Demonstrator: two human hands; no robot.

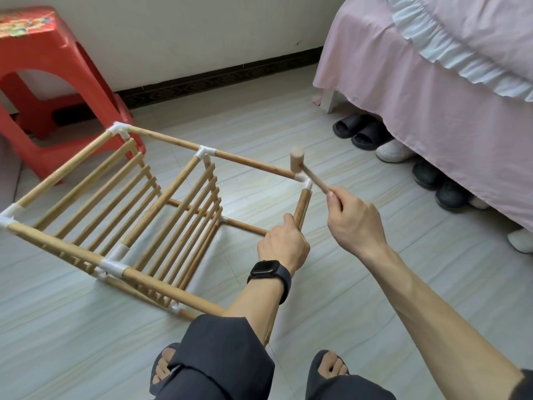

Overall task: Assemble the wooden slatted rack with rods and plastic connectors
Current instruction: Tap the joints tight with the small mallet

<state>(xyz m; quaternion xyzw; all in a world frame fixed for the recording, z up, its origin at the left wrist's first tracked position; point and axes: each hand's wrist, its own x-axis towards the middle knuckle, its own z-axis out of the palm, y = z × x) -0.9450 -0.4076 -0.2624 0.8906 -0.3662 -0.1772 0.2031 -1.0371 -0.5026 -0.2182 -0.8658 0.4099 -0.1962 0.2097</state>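
The wooden slatted rack (121, 215) lies on its side on the floor, its rods joined by white plastic connectors. My left hand (284, 245) grips an upright rod (302, 204) just below the white corner connector (303, 179). My right hand (353, 220) pinches the thin handle of a small wooden mallet (297, 160). The mallet's head hovers just above and left of that corner connector. A black watch sits on my left wrist.
A red plastic stool (54, 90) stands at the back left, close to the rack's far corner. A bed with a pink skirt (432, 105) fills the right side, with several slippers and shoes (362, 131) under its edge. My knees and sandalled feet are at the bottom.
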